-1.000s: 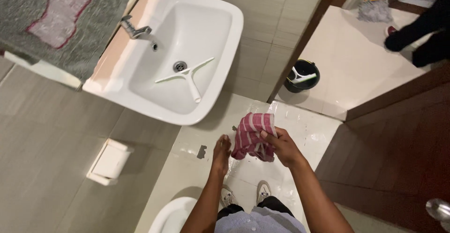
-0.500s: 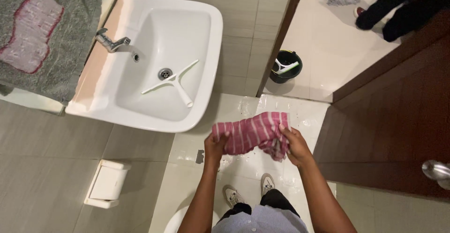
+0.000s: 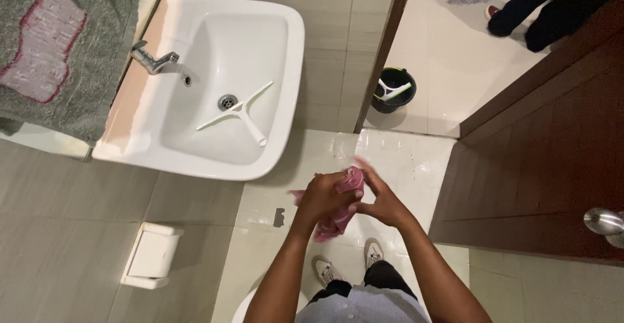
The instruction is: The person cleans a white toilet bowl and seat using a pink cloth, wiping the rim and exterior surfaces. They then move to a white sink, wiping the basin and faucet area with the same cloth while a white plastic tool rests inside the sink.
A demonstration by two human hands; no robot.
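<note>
Above a glossy white tiled floor (image 3: 396,160), seen from overhead: left hand (image 3: 323,197) closed around a bunched pink-and-white striped cloth (image 3: 338,216), held in front of the body, clear of the floor. Right hand (image 3: 379,201) pressed against the same cloth from the other side, fingers (image 3: 363,169) partly spread, so both hands gripped it between them. Tail of the cloth hung below the left hand. Up and to the left, well apart from the hands, a white ceramic wall basin (image 3: 286,69) with a chrome tap (image 3: 153,58) and a white plastic squeegee (image 3: 237,113) lying inside beside the drain. Grey towel with a pink patch (image 3: 58,43) at far left. Small black bucket (image 3: 394,90) by the brown wooden door frame (image 3: 383,50). White paper holder (image 3: 153,255) on the grey wall, lower left. Another person's dark legs (image 3: 546,4) at top right.
</note>
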